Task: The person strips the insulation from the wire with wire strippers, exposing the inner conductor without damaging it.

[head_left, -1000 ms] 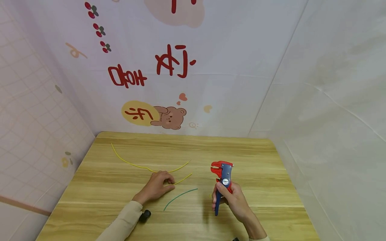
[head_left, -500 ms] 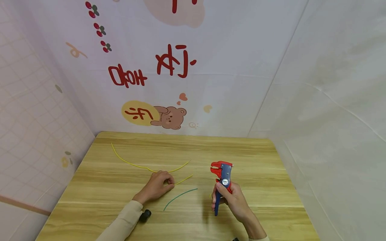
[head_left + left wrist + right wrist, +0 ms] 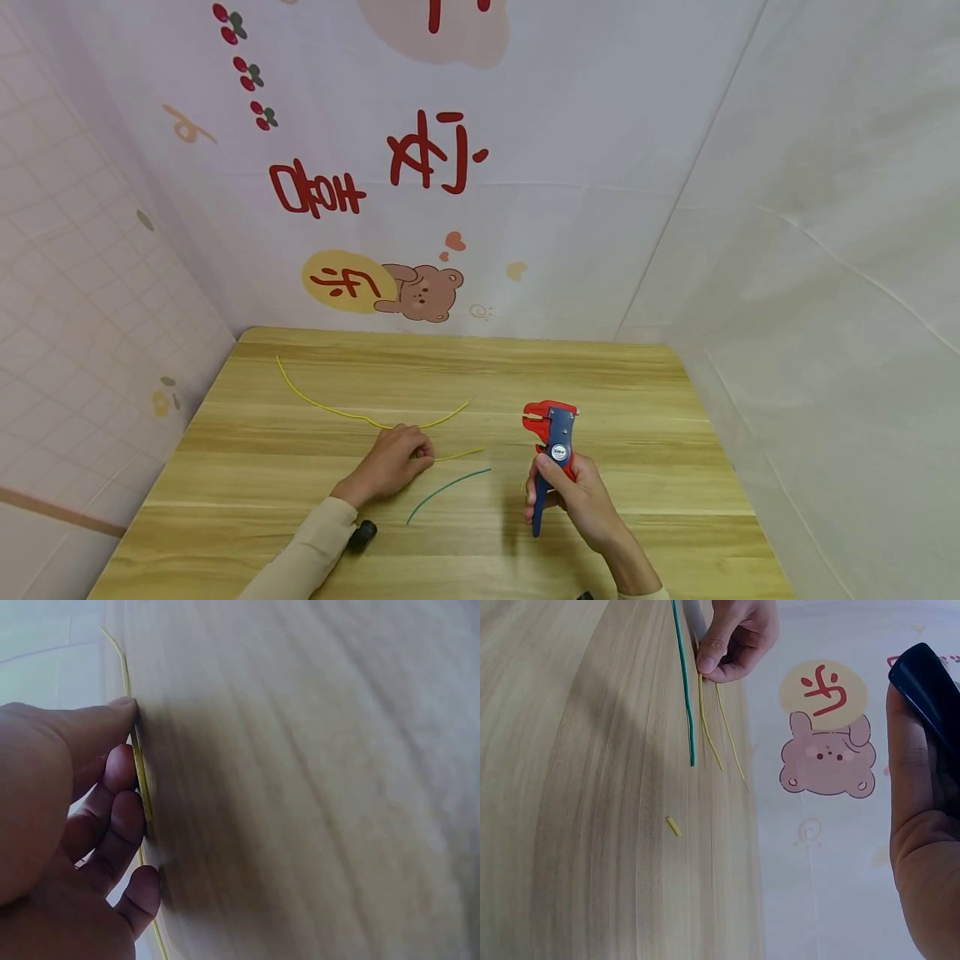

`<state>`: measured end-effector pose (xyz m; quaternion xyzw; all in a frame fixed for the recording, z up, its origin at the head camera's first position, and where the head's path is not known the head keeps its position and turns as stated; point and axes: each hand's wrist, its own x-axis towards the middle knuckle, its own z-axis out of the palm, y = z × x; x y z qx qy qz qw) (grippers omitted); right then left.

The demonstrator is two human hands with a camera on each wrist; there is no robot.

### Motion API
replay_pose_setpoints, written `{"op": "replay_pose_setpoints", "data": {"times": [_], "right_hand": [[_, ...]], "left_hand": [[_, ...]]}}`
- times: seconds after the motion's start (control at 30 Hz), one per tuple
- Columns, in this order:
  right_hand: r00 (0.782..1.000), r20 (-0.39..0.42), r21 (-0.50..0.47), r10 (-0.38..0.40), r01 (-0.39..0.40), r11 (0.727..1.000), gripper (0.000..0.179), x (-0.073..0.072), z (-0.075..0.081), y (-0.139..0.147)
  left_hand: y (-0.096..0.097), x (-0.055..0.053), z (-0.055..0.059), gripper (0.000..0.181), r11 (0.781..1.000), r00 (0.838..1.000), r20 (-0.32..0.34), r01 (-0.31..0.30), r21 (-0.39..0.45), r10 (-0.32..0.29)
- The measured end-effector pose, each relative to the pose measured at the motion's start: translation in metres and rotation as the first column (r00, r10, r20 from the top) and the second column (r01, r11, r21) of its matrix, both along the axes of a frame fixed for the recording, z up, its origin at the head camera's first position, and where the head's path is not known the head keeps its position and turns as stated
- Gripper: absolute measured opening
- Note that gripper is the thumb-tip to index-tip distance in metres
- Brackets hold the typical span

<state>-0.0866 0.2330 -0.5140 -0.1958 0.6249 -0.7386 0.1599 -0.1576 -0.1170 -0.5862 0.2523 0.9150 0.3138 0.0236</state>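
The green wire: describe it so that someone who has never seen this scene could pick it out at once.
On the wooden table, look between the left hand and the right hand, which grips the red-and-blue tool. There the green wire lies in a shallow curve, nearer the person than the two yellow wires. Its colour sets it apart: the others are yellow.

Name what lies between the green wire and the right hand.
A small yellow piece lies between the green wire and right hand in the head view.
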Motion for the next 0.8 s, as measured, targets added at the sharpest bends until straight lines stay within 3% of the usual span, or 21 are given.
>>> {"op": "replay_pose_setpoints", "data": {"times": [0.2, 0.5, 0.8], "right_hand": [[1.000, -0.002, -0.002, 0.000, 0.000, 1.000, 0.041, 0.0002, -0.0011, 0.0002], [1.000, 0.007, -0.006, -0.002, 0.002, 1.000, 0.041, 0.0009, -0.0017, 0.0001], [1.000, 0.026, 0.011, -0.013, 0.013, 1.000, 0.031, 0.0012, -0.0033, 0.0012]], "left_hand": [[-0.0005, 0.0012, -0.0030, 0.015, 0.999, 1.000, -0.015, 0.009, -0.037, -0.010], [-0.0025, 0.0033, -0.0080, 0.009, 0.999, 0.999, -0.008, -0.045, 0.013, 0.045], [-0.0006, 0.0049, -0.0071, 0.006, 0.977, 0.994, 0.008, -0.106, 0.184, 0.106]]}}
